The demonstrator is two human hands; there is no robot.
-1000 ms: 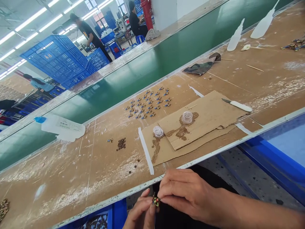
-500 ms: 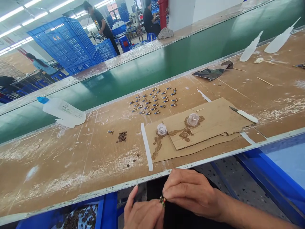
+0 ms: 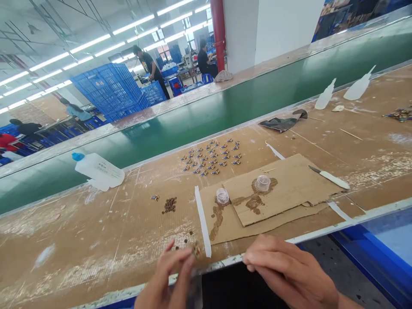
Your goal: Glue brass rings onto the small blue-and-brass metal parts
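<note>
My left hand (image 3: pixel 169 274) pinches what looks like a small piece (image 3: pixel 195 249) at the near table edge (image 3: pixel 225 260); my right hand (image 3: pixel 289 274), loosely curled and seemingly empty, sits well right

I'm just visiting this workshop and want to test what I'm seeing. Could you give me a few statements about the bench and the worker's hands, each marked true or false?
1. The left hand pinches a small piece at its fingertips. True.
2. The white-handled knife is in the right hand. False: it lies on the cardboard sheet, away from both hands.
3. Small blue and gold parts lie in rows on the bench. True.
4. The white bottle with the blue cap stands upright. False: it lies on its side.
5. Two small clear cups sit on the cardboard. True.
</note>
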